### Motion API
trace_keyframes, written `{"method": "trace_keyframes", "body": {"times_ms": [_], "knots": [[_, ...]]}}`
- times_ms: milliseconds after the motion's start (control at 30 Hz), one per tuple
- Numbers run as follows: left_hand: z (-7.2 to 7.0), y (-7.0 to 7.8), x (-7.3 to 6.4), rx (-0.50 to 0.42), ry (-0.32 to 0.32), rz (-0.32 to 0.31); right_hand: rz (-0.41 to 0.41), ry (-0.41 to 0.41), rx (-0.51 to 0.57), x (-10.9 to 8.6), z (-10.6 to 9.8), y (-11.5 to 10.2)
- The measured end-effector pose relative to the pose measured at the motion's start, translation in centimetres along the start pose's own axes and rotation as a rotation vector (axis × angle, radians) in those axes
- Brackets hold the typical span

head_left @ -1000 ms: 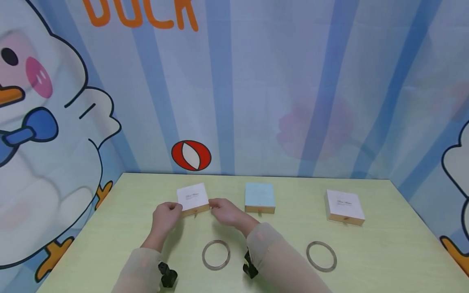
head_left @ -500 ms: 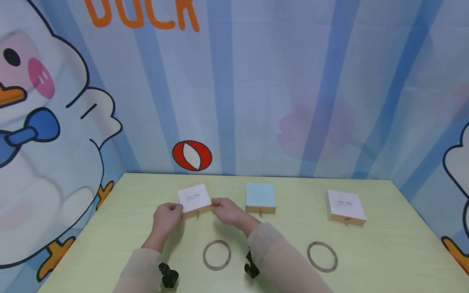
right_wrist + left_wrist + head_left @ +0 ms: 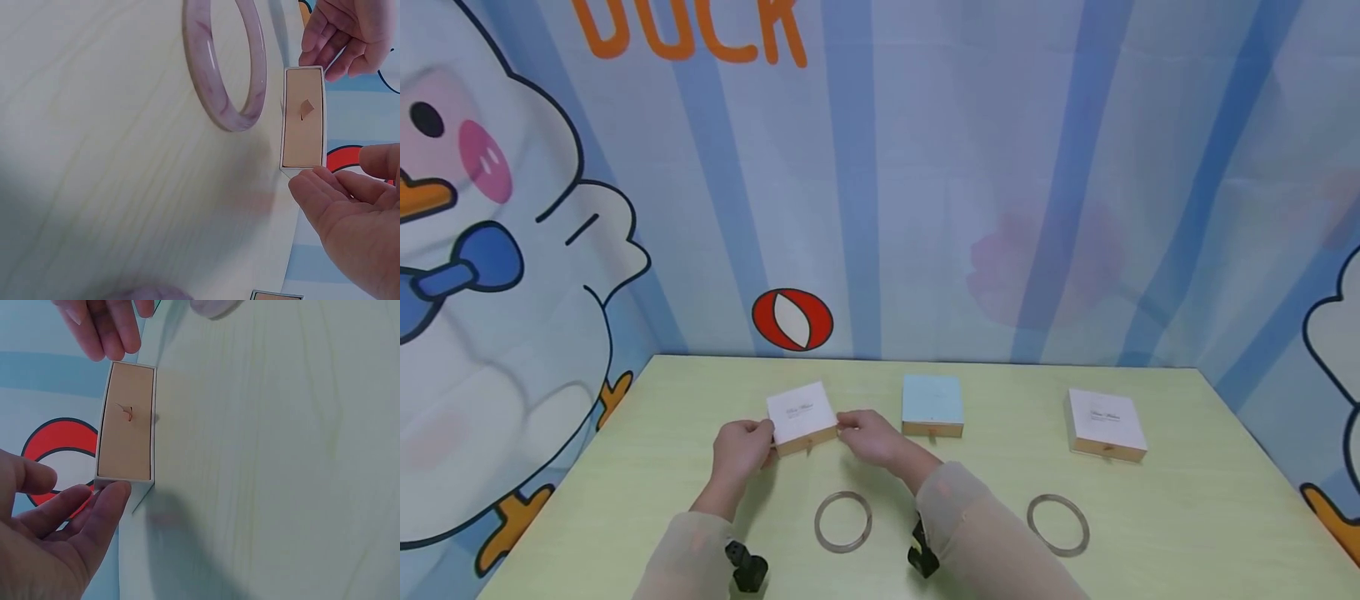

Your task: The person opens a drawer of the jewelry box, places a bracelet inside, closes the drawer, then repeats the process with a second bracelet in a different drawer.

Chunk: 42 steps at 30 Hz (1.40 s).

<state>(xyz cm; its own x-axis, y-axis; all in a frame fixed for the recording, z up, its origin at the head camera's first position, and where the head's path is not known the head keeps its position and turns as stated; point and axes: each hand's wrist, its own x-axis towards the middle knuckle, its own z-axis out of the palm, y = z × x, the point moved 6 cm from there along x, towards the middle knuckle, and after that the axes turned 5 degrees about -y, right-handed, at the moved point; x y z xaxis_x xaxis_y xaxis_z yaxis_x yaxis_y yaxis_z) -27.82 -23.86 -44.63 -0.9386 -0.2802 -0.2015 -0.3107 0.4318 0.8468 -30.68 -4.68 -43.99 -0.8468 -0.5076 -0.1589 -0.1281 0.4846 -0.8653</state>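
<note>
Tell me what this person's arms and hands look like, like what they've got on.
Both arms are covered in loose, pale beige fabric sleeves, ending near the wrists. The left hand and right hand are ungloved. Small, blocky black devices show beside the sleeve ends. No cables are visible.

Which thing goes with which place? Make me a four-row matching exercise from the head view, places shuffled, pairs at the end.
Things:
1. pale blue box
2. right hand
3. left hand
4. left bangle

Places:
A. touching the right side of the leftmost box
B. flat on the table, nearer the head camera than the leftmost box
C. middle of the row of three boxes
D. touching the left side of the leftmost box

Pairs: 1-C, 2-A, 3-D, 4-B
</note>
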Motion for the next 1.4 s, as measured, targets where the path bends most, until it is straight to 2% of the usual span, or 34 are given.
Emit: {"method": "trace_keyframes", "body": {"times_ms": [400,667,900,1167,1400], "knots": [[0.6,0.1,-0.5,-0.042,-0.021,0.015,-0.004,0.057,-0.004,-0.8,-0.4,-0.1],[0.8,0.4,-0.9,-0.045,-0.026,-0.034,0.017,0.069,-0.001,-1.4,-0.5,-0.2],[1.0,0.7,-0.8,-0.018,-0.038,-0.072,0.021,0.127,-0.025,-1.1,-0.6,0.1],[1.3,0.6,-0.6,-0.040,-0.071,-0.084,0.041,0.190,0.010,-1.2,-0.4,0.2],[1.8,0.6,-0.4,-0.075,-0.099,-0.063,0.100,0.164,0.091,-0.8,0.5,0.8]]}}
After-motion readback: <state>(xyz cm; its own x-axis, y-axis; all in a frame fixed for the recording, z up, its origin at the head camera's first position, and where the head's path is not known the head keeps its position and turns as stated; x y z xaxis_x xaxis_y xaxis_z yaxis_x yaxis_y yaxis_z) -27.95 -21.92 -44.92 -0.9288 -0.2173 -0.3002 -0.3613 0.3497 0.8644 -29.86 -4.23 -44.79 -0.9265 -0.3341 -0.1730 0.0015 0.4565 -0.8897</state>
